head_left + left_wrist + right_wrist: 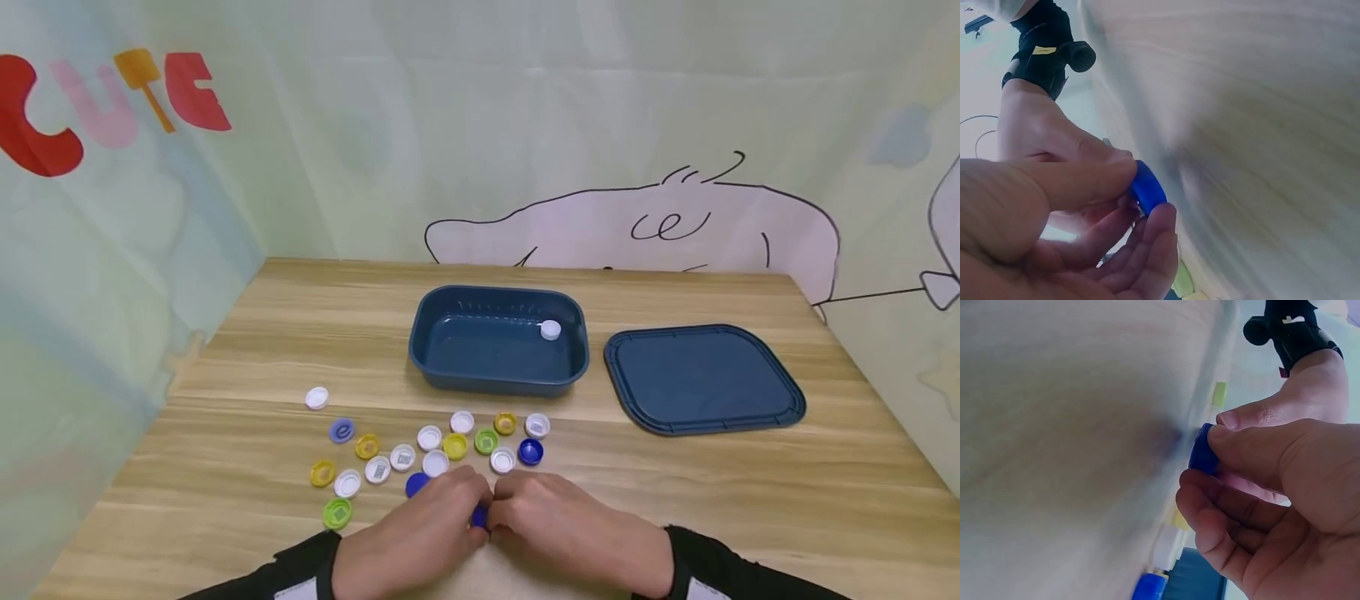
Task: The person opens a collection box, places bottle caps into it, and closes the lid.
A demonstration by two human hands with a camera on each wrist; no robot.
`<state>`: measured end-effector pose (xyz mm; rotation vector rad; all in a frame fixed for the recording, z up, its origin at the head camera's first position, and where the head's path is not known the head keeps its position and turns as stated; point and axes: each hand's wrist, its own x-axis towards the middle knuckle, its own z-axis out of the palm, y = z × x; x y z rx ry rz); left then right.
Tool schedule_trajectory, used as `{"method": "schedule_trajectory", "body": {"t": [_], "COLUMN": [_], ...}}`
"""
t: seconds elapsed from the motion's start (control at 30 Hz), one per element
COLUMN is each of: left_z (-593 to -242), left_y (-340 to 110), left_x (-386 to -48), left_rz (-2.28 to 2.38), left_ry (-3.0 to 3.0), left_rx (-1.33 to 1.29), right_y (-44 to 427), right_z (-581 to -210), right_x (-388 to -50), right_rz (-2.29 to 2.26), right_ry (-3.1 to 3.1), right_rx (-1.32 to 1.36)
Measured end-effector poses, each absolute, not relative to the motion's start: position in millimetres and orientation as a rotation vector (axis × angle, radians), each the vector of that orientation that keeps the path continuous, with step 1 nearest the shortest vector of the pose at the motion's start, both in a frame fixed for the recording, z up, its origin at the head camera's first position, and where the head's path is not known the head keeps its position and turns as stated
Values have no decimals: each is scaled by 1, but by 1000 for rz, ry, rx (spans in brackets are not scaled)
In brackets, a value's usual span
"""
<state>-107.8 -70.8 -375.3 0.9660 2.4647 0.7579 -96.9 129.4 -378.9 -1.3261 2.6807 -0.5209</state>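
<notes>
At the table's front edge, my left hand [431, 521] and right hand [551, 521] meet around a blue bottle cap [478, 517]. In the left wrist view, the left thumb and fingertips pinch the blue cap [1149, 189] on edge. The right wrist view has the right thumb and a curled finger pinching blue plastic [1202, 451], with the left thumb close behind. Fingers hide most of the cap in the head view. Beyond the hands lie loose white, yellow, green and blue caps; a blue one [416, 483] is partly behind the left hand.
A dark blue bin [498, 387] stands behind the loose caps, with one white cap [551, 330] inside. Its flat lid [705, 379] lies to the right. A lone white cap [317, 397] sits at the left. A printed cloth [525, 125] hangs behind the table.
</notes>
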Motion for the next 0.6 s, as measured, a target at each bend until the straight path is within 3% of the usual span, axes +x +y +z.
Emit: {"method": "schedule_trajectory", "body": {"t": [0.37,0.6], "left_z": [-351,-324], "left_y": [-69,-63], "left_x": [-107,-121], "left_rz": [939,1020], "left_ry": [2591,2641], "left_rx": [1086,1129], "right_y": [138,147], "right_z": [-354,-334], "right_x": [-98,-109], "right_rz": [-635,-750], "right_ry": [2784,2927], "right_rx": [-1331,-1467]}}
